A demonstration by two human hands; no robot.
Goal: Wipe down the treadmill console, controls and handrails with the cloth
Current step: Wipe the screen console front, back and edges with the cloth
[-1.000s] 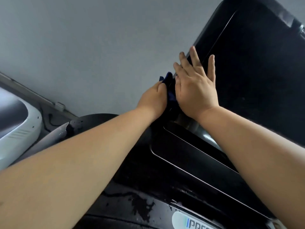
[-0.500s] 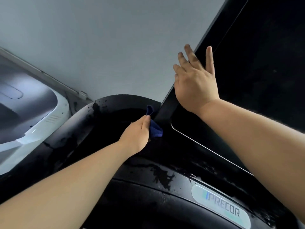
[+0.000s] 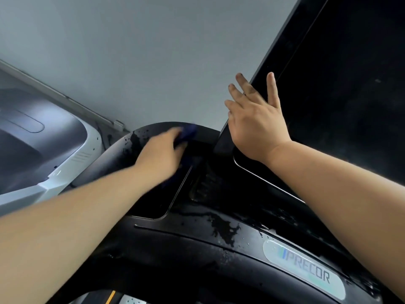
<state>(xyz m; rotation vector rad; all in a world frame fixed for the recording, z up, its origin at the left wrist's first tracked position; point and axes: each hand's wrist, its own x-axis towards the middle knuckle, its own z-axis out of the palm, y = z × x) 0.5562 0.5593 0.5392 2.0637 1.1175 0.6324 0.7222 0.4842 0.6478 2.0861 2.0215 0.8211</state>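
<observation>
Left hand (image 3: 163, 152) presses the blue cloth (image 3: 188, 131) on the black console (image 3: 197, 238); right hand (image 3: 256, 126) flat against the screen (image 3: 350, 84).

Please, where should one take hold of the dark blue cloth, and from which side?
Probably pinch the bunched end of the dark blue cloth that sticks out past the fingers of the left hand, coming from the far side, over the curved black console rim. The hand covers the rest; blur hides detail.
</observation>
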